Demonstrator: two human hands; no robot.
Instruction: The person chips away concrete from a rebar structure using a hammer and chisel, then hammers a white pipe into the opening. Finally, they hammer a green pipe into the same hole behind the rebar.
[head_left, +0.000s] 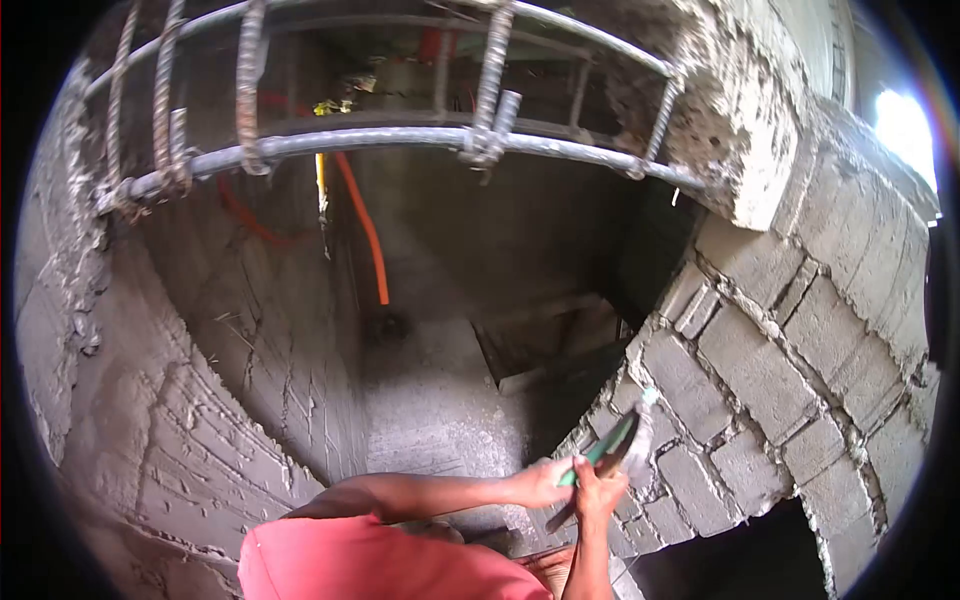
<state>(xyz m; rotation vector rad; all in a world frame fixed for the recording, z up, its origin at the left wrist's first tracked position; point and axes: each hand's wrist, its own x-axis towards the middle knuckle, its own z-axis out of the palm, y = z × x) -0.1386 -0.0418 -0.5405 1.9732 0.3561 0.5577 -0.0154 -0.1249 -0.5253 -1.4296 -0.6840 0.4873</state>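
Observation:
My left hand [541, 484] is closed on the lower end of a long, narrow green tool [608, 443]. Right beside it, my right hand [599, 490] is wrapped round a tool with a brown handle [562, 516]. A pale grey, blurred head or blade [638, 452] shows above the right hand, close against the green tool. Exactly what kind of tools they are, I cannot make out. Both lie in front of a wall of grey blocks [755, 370] with rough mortar joints. A small pale green tip [650, 396] shows at the upper end, near the blocks.
Bare steel reinforcing bars [330, 140] cross the top. A plastered wall [170, 410] curves along the left. An orange pipe [368, 235] hangs in the middle above a dusty concrete floor [420, 400]. A dark opening [740, 560] lies below the block wall.

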